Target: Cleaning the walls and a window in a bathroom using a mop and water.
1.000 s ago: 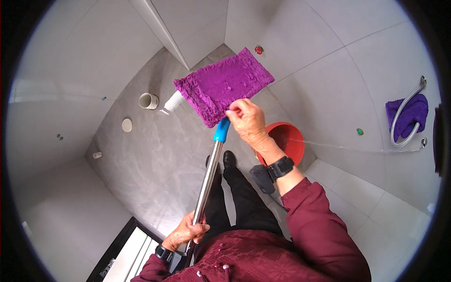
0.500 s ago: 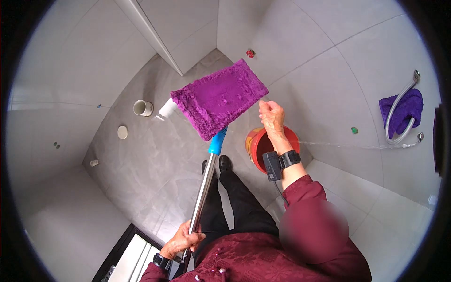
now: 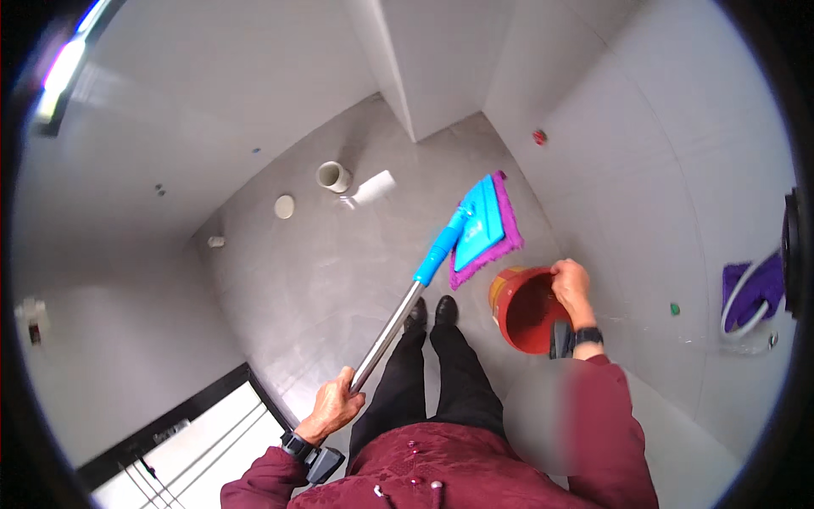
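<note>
My left hand [image 3: 336, 405] is wrapped round the steel handle of a flat mop [image 3: 392, 332]. Its blue head plate [image 3: 481, 222] faces up, and purple pile shows along the edges, tilted just above or on the floor left of the bucket; contact cannot be made out. At the rim of a red bucket [image 3: 515, 316], my right hand [image 3: 573, 285] is closed with curled fingers over the edge. The bucket looks tilted, its mouth toward me, with a dark wet interior.
A pale pipe stub [image 3: 333, 176] stands up from the grey floor, near a round white cap [image 3: 284, 206]. On the right wall hang a purple cloth [image 3: 753, 293] and a looped hose [image 3: 731, 312]. A wall corner [image 3: 413, 136] juts out ahead.
The mop head has come down to the right and turned from its purple pile side to its blue plate. My right hand has lowered onto the bucket rim. The view has shifted.
</note>
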`<state>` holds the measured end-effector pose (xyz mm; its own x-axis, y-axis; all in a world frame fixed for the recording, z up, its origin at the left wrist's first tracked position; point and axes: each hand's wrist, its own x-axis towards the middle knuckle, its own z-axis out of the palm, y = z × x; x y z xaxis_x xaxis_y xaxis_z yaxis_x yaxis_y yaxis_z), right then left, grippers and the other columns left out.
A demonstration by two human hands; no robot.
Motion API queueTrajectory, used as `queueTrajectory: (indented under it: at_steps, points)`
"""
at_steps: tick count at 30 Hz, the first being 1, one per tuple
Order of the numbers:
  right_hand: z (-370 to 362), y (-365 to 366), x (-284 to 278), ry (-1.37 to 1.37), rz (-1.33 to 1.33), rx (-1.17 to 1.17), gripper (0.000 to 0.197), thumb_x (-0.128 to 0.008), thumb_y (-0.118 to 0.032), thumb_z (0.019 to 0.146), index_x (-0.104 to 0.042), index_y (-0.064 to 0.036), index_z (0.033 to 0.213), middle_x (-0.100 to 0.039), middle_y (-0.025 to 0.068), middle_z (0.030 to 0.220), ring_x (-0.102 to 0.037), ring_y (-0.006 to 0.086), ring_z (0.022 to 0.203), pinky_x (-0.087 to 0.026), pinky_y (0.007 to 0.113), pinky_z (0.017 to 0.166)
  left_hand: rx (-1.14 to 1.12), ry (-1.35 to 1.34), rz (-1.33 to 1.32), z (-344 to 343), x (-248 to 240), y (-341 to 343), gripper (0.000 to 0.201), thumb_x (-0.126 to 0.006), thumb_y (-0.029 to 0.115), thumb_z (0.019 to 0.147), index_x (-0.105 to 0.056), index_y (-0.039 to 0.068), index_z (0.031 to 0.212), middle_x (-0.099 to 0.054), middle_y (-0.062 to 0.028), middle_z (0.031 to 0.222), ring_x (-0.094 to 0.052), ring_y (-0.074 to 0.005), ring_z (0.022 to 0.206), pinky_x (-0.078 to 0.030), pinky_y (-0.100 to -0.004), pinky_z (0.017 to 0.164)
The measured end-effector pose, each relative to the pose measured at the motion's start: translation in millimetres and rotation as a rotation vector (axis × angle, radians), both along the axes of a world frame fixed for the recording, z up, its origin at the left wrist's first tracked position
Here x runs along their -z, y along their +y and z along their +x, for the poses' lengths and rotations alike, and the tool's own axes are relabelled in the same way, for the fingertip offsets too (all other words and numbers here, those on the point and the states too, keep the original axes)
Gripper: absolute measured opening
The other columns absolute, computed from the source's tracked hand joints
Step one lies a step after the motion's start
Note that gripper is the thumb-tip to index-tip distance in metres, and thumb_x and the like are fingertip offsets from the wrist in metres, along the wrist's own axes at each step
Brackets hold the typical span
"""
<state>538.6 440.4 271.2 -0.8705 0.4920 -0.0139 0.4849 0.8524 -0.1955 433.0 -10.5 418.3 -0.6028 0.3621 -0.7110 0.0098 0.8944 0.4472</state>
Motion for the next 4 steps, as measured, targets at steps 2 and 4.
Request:
queueTrajectory:
  at_steps: [2, 4]
  points:
    - [-14, -23, -6, 0.351, -1.034, 0.643, 0.012, -0.051, 0.006, 0.067, -0.056, -0.0046, 0.07, -0.054, 0.0053, 0.056, -0.051, 0.0139, 0.042, -0.042, 0.026, 0.037, 0.06, 0.084, -0.027, 1, 2, -10, 0.021, -0.054, 0.013, 0.067, -0.039, 0.003, 0.08, -0.051, -0.0221, 0.06, -0.052, -0.0422, 0.065, -0.039, -0.0473, 0.056]
    - [-19, -44, 0, 0.294, -1.056, 0.663, 0.008, -0.053, 0.001, 0.069, -0.056, -0.0055, 0.072, -0.054, 0.0046, 0.054, -0.051, 0.0152, 0.041, -0.043, 0.028, 0.038, 0.034, 0.088, -0.087, 0, -5, -19, 0.021, -0.052, 0.012, 0.068, -0.039, 0.004, 0.082, -0.053, -0.0228, 0.064, -0.052, -0.0429, 0.067, -0.039, -0.0493, 0.059]
